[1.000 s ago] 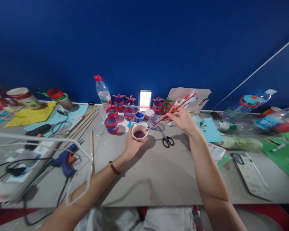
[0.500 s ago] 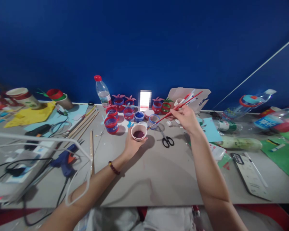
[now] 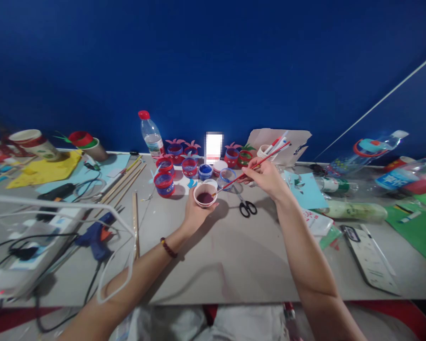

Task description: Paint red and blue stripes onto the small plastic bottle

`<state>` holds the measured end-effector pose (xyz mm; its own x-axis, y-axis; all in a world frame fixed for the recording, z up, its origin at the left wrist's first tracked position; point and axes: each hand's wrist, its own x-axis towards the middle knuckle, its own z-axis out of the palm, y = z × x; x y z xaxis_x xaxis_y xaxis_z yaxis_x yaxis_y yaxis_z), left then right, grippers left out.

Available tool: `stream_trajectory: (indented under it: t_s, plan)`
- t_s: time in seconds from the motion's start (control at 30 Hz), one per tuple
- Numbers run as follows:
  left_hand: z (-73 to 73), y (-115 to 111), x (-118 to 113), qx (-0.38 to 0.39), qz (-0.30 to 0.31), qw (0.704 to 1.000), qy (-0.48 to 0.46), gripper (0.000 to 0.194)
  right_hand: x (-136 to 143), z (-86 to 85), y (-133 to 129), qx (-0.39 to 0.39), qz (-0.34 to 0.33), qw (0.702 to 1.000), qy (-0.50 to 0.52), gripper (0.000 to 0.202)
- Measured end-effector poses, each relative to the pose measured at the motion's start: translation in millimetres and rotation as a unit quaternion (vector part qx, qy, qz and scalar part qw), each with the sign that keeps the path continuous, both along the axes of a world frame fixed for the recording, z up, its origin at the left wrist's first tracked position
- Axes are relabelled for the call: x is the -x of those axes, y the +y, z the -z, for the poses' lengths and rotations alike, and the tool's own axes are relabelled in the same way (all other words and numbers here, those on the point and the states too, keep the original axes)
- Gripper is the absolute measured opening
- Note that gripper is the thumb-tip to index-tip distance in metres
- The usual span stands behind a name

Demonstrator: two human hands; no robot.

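Note:
My left hand [image 3: 196, 214] is wrapped round a small white paper cup [image 3: 205, 204] with dark purplish liquid in it. Between the fingers of my right hand [image 3: 264, 177] is a thin red-handled paintbrush [image 3: 238, 178]. Its bristle end is at the cup's right inner rim; whether it touches the liquid I cannot tell. Just behind the cup are an open jar of blue paint [image 3: 205, 171], a clear plastic cup [image 3: 227, 178] and a white-lidded jar [image 3: 219, 167]. Black-handled scissors [image 3: 247, 209] lie on the table to the right of the cup.
Several red-and-blue decorated cups [image 3: 164, 184] stand behind on the left, near a water bottle [image 3: 151, 135]. A blue glue gun [image 3: 97, 237], cables and a power strip [image 3: 46, 251] lie at left. At right are a phone [image 3: 369, 260], plastic bottles and blue paper [image 3: 305, 190].
My right hand has moved a little left and down, bringing the paintbrush tip from just outside the paper cup to inside its rim. My left hand and the cup have stayed put.

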<state>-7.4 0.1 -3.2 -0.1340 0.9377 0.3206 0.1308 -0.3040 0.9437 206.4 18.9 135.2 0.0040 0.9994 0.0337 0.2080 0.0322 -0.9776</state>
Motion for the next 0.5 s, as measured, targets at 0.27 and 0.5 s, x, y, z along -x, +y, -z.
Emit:
stream_trajectory:
  t_s: [0.27, 0.5]
  plan:
    - [-3.3, -1.9, -0.3, -0.011, -0.004, 1.0, 0.005, 0.063, 3.8, -6.1, -6.4, -0.023, 0.007, 0.999, -0.026, 0.031]
    - [-2.9, -1.5, 0.6, -0.007, -0.011, 1.0, 0.008, 0.065, 2.5, -8.2, -9.0, -0.035, 0.021, 0.999, -0.028, 0.035]
